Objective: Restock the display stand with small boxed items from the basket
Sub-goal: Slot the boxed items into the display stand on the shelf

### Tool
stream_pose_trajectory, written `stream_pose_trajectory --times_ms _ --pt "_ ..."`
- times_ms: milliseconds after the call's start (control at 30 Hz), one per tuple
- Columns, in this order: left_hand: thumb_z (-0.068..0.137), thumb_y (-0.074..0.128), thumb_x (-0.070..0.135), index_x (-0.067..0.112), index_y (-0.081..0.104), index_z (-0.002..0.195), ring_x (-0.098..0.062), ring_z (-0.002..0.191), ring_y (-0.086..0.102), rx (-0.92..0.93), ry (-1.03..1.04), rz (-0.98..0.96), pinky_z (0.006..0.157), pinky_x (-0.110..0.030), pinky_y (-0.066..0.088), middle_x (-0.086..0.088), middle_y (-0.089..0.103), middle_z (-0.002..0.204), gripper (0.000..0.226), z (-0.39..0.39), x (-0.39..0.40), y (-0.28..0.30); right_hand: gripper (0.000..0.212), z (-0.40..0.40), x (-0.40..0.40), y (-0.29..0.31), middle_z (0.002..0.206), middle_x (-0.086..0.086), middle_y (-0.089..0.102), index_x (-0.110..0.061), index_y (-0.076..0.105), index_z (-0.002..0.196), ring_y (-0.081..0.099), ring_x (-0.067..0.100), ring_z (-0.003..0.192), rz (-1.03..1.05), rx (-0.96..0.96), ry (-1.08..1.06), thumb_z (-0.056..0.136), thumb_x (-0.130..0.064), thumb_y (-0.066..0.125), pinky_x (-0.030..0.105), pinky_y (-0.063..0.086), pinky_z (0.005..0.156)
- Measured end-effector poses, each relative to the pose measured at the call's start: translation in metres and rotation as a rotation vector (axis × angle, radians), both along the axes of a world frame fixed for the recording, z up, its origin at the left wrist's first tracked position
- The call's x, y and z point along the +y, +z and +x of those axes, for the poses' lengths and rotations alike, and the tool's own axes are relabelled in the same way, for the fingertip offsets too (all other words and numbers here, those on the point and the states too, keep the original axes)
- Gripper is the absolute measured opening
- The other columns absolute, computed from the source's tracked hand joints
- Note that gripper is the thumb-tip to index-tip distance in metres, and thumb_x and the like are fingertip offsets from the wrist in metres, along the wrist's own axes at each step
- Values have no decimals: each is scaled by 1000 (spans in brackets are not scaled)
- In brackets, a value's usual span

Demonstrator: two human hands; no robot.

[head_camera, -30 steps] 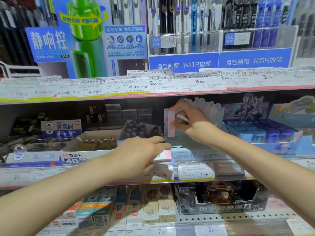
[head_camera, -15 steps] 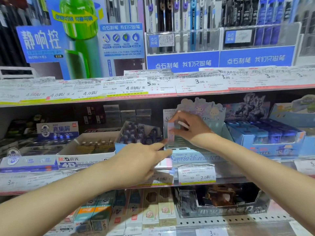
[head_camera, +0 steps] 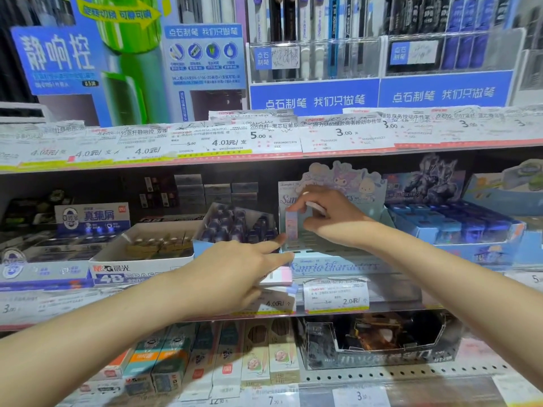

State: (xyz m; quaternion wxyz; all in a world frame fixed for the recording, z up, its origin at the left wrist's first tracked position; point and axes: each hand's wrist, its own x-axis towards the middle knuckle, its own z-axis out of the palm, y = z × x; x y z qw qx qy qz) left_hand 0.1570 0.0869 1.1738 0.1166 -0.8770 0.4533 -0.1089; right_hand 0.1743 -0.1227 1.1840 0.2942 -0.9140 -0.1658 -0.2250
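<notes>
A pale blue cartoon-character display stand (head_camera: 332,267) sits on the middle shelf. My right hand (head_camera: 329,217) holds a small pink and lilac box (head_camera: 291,227) upright against the stand's left inner corner, low in the tray. My left hand (head_camera: 235,274) is in front of the stand's left edge. It grips a few small pink and white boxes (head_camera: 279,279) under the palm, with the index finger stretched out toward the stand. The basket is out of view.
Left of the stand are a tilted tray of dark purple items (head_camera: 235,227) and a white eraser carton (head_camera: 141,259). A blue display box (head_camera: 458,227) stands to the right. Price tags (head_camera: 335,295) line the shelf edge. Boxed goods fill the shelf below.
My right hand has lowered the small box deeper into the stand's left corner. My left hand stays by the stand's edge with its boxes and its index finger now points further out.
</notes>
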Motion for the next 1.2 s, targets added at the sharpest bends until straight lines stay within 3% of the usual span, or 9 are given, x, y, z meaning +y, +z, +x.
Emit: stream_pose_trajectory --times_ms 200,333,433,567,633,733,967,1067,1200 --pt "81 48 16 34 36 140 -22 111 57 71 -85 -258 85 -36 49 9 38 147 62 2 5 0 44 -28 -1 19 90 4 54 -8 54 109 36 12 57 683 556 313 69 -14 35 18 26 43" --pt "78 50 20 20 60 94 -12 78 58 150 -187 -612 68 -34 48 4 64 90 19 2 5 2 47 -44 -4 19 64 -3 61 -1 57 105 44 7 48 768 743 446 89 -21 18 16 35 43" --pt "86 57 16 22 55 74 -5 54 45 322 -170 -803 53 -18 33 9 55 60 14 -6 -3 7 33 -49 2 14 76 4 53 -6 69 89 45 9 57 749 705 505 84 -21 39 19 36 52" --pt "87 62 21 28 56 68 4 49 43 548 -134 -1020 50 -8 33 18 48 50 21 -17 -10 12 22 -53 6 5 79 9 43 -15 60 97 41 15 68 551 615 408 82 -27 51 28 34 59" --pt "86 64 23 15 58 74 3 52 46 526 -159 -1033 52 -8 35 15 51 56 15 -20 -11 12 28 -55 6 5 77 6 47 -13 51 103 42 17 66 468 579 353 81 -30 54 34 29 59" --pt "83 68 19 28 57 80 2 55 47 499 -203 -986 55 -9 36 18 57 63 15 -22 -12 12 38 -58 8 5 74 4 50 -2 43 111 46 11 56 387 577 357 87 -28 56 27 29 48" --pt "86 63 7 34 53 70 6 48 49 440 -187 -935 48 -6 32 26 57 52 33 -23 -13 16 24 -61 16 19 75 6 61 -7 50 100 54 13 61 575 710 526 82 -24 52 15 45 52" --pt "85 65 20 18 59 67 -1 47 40 449 -87 -1055 46 -10 29 13 50 52 19 -18 -11 11 27 -64 12 21 87 4 66 -6 53 104 66 13 72 557 581 455 81 -13 65 18 52 63" --pt "83 67 26 -1 50 66 -4 46 32 491 2 -1141 43 -12 26 -2 37 59 36 -13 -9 9 19 -59 12 12 76 2 69 -8 59 92 68 11 64 624 328 313 77 1 65 15 51 56"
